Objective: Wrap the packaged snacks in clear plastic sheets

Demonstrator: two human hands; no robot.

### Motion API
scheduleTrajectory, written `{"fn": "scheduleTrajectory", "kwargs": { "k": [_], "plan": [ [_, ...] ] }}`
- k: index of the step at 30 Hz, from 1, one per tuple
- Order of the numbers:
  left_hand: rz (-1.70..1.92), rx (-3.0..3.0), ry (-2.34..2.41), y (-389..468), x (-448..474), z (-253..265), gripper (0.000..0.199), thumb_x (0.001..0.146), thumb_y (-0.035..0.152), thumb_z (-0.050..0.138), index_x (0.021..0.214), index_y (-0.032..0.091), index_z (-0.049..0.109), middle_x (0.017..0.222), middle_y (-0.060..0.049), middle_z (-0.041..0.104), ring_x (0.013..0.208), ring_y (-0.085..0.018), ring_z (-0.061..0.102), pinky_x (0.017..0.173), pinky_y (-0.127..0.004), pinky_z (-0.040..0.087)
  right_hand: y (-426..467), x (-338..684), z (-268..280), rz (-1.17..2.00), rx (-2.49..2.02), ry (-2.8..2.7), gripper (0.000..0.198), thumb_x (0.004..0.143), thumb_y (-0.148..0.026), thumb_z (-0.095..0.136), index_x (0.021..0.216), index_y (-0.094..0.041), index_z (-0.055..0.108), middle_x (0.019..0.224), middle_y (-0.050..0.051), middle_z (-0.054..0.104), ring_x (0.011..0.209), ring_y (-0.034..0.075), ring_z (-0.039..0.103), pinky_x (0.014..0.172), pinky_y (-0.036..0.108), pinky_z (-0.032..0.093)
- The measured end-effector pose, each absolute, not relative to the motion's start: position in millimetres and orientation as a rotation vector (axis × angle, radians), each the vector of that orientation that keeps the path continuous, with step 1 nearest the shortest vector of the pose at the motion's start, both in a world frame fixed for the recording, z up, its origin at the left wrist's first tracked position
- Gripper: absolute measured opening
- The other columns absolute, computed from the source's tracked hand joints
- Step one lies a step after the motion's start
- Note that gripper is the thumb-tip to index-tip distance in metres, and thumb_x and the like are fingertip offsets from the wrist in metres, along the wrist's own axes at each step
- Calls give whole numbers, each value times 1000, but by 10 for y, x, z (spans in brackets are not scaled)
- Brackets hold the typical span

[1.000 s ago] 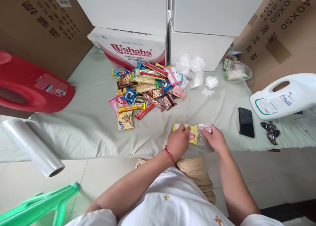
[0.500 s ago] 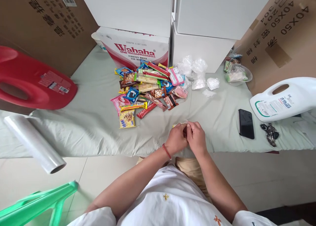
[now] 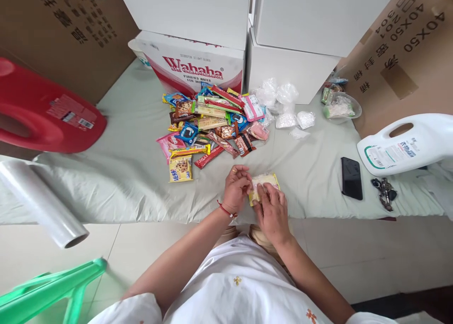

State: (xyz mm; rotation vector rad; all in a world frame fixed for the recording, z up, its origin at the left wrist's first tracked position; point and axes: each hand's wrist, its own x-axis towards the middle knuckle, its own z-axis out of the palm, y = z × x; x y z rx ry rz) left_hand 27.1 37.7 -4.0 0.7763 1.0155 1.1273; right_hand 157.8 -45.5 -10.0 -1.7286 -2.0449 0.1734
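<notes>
A yellow snack packet, shiny as if covered in clear film, lies on the cloth near the table's front edge. My right hand rests over it, fingers laid out along its top. At the packet's left edge is my left hand, its thumb and fingers curled together in a pinch; whatever may be between them is too small to tell. Beyond my hands spreads a heap of wrapped snacks, with a yellow cookie packet at its near left corner.
Clear plastic-wrapped bundles sit right of the heap, before white boxes. A phone, keys and a white jug lie on the right. At left are a red jug, a film roll and a green stool.
My hands, earlier together over the packet, have come apart. The right one now lies on top of it, and the left has shifted left. More of the yellow packet shows.
</notes>
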Motion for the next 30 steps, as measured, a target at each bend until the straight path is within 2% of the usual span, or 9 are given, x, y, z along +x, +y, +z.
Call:
{"fn": "scheduleTrajectory", "kwargs": {
  "k": [2,4,6,8,13,19,24,27,30],
  "plan": [
    [1217,1076,1133,390,253,18,21,75,19,53,96,22,56,80,2,58,61,-11,54,59,-26,46,-497,1567,-137,153,-1743,-2063,48,104,-29,46,152,-24,50,149,14,52,124,34,49,104,54,45],
    [1170,1524,1154,405,240,73,18,86,21,51,95,21,66,97,-5,68,91,-18,64,86,-35,52,-514,1557,-186,130,-1755,-2065,48,103,-25,47,151,-23,51,151,13,52,129,34,48,107,54,44],
    [960,1924,1077,424,227,87,28,96,24,47,108,24,72,118,-8,72,121,-23,60,110,-45,41,-512,1551,-240,118,-1754,-2061,50,101,-23,48,151,-23,51,150,14,53,133,35,46,109,55,43],
    [704,2129,1013,440,203,43,38,102,26,39,130,27,66,134,-7,69,135,-22,54,122,-52,26,-513,1554,-288,116,-1731,-2056,54,101,-20,47,155,-23,46,150,14,54,136,35,46,111,57,42],
    [437,2278,1065,403,91,-149,50,108,34,28,156,25,39,158,-10,48,147,-20,43,126,-56,15,-660,1613,-340,99,-1600,-2151,65,103,-23,45,164,-22,23,158,13,46,148,33,38,119,62,33],
    [470,2325,1212,274,123,-173,45,107,32,31,146,22,51,158,-12,48,144,-22,48,127,-62,10,-953,1711,-420,137,-1525,-2290,78,101,-31,53,166,-18,12,162,17,38,153,33,32,121,63,31],
    [502,2321,1248,253,153,-175,42,107,31,32,140,23,56,156,-11,51,142,-22,50,128,-60,11,-1021,1878,-289,328,-1339,-2230,62,99,-24,52,159,-24,35,153,14,53,142,30,49,114,57,44],
    [509,2323,1244,252,143,-190,42,107,32,32,139,23,57,156,-11,50,142,-21,50,128,-59,11,-921,2064,-24,454,-1302,-1921,43,99,-16,51,138,-30,60,127,9,70,120,27,65,101,51,55],
    [511,2329,1239,247,139,-206,42,107,32,31,139,22,57,156,-12,50,142,-21,50,128,-59,10,-632,2235,185,352,-1396,-1736,33,98,-15,54,122,-31,70,109,8,73,106,27,66,92,48,57]
  ]
}}
